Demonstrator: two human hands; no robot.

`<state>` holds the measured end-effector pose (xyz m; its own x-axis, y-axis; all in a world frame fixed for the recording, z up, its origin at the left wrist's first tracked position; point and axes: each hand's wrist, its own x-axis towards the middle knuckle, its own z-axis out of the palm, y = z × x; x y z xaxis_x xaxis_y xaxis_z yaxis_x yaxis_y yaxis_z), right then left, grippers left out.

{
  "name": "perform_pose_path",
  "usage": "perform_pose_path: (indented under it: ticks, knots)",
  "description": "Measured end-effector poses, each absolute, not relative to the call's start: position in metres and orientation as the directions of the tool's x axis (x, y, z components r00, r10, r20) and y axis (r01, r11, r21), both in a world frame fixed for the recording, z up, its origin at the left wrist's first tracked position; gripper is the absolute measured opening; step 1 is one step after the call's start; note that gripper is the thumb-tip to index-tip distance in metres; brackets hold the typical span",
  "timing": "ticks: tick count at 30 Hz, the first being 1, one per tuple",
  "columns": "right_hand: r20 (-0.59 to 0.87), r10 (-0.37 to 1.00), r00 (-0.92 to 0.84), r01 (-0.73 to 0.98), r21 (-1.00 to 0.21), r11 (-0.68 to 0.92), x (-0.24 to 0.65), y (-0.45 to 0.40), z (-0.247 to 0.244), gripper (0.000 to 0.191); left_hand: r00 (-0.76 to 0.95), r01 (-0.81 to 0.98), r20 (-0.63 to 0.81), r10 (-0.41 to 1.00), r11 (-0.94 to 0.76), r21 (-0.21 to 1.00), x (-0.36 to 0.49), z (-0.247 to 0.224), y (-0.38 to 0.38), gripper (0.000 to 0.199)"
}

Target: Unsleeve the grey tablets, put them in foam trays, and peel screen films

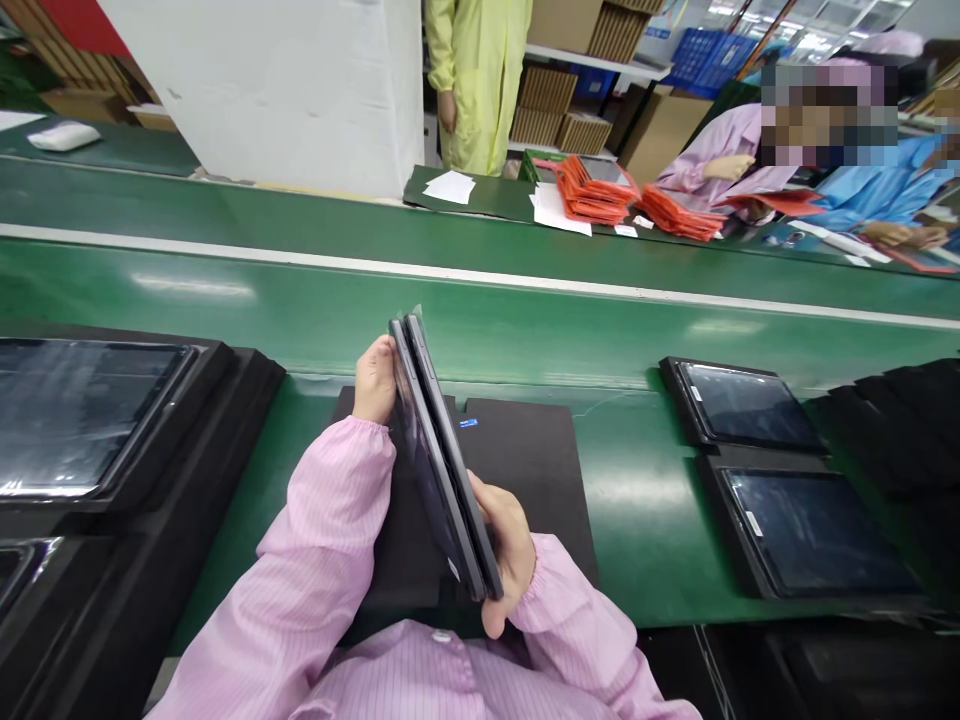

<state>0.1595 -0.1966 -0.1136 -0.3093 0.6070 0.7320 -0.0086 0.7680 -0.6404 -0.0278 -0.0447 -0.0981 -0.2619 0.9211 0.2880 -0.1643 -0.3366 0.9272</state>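
Note:
Two dark tablets, a left one (431, 460) and a right one (454, 455), are held face to face on edge, tilted, in front of my chest. My left hand (375, 380) grips the far end of the pair from the left side. Round the near right side, my right hand (506, 545) closes on them, its thumb by the bottom corner. A bit of clear film (418, 314) sticks up at their top end. Below them lie black foam pads (529, 470) on the green bench, with a small blue label (468, 422) showing.
Black foam trays with tablets (82, 410) are stacked at the left. Two more tablets (731, 400) sit in foam at the right, beside dark foam stacks (900, 430). Across the green bench (300, 310) are orange pouches (596, 190), papers (450, 187) and several people.

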Motion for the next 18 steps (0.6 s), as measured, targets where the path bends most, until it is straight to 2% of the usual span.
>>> perform_pose_path:
  ticks: [5, 14, 18]
  knots:
    - [0.664, 0.640, -0.386, 0.085, -0.665, 0.742, 0.164, -0.199, -0.125, 0.131, -0.287, -0.160, 0.287, 0.914, -0.341, 0.926, -0.021, -0.096, -0.047, 0.064]
    - [0.618, 0.731, -0.291, 0.173, -0.717, 0.675, 0.164, -0.201, -0.131, 0.124, -0.302, -0.166, 0.241, 0.922, -0.300, 0.939, -0.015, -0.103, -0.044, 0.063]
    - [0.567, 0.757, -0.327, 0.195, -0.743, 0.640, 0.163, -0.200, -0.139, 0.126, -0.304, -0.171, 0.225, 0.926, -0.285, 0.943, -0.012, -0.104, -0.043, 0.064]
